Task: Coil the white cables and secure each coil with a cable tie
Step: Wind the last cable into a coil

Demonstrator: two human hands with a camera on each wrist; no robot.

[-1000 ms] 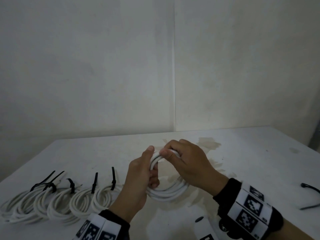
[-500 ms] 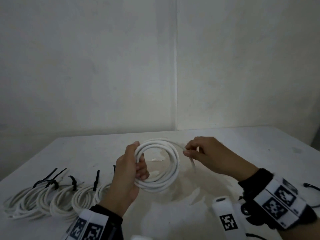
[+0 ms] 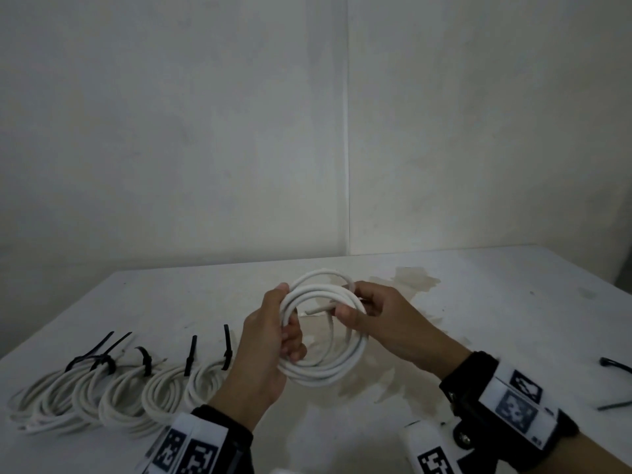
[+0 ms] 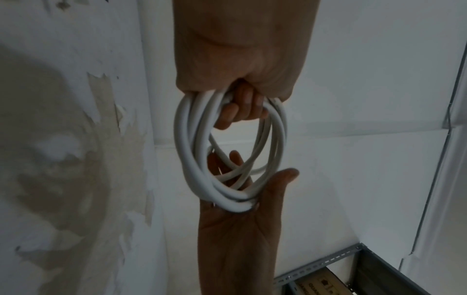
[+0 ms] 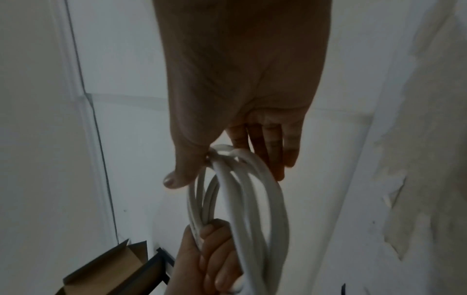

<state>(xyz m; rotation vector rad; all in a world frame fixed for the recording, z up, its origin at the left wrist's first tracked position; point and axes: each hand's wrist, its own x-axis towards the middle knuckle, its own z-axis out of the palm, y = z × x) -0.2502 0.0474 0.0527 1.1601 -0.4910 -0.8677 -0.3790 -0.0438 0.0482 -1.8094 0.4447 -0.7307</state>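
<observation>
A white cable coil (image 3: pixel 328 374) is held upright above the table between both hands. My left hand (image 3: pixel 287 330) grips its left side, fingers curled through the loops (image 4: pixel 240 107). My right hand (image 3: pixel 355 306) holds the upper right side. Its thumb (image 5: pixel 182 175) presses the strands against the fingers. A short cable end (image 3: pixel 318 309) pokes into the ring beside that thumb. The same coil (image 5: pixel 252 199) runs from the right hand down into the left fist. Several tied coils (image 3: pixel 119 388) with black cable ties (image 3: pixel 189 354) lie in a row at the left.
The white table (image 3: pixel 478 302) has stained, peeled patches under the hands. Two loose black cable ties (image 3: pixel 615 366) lie near its right edge. A wall stands close behind. A metal shelf (image 4: pixel 328 279) with a cardboard box (image 5: pixel 106 265) shows in the wrist views.
My right hand, which was out to the right pinching the free end, has come back to the coil and laid the last loop on it. The left hand keeps its grip.
</observation>
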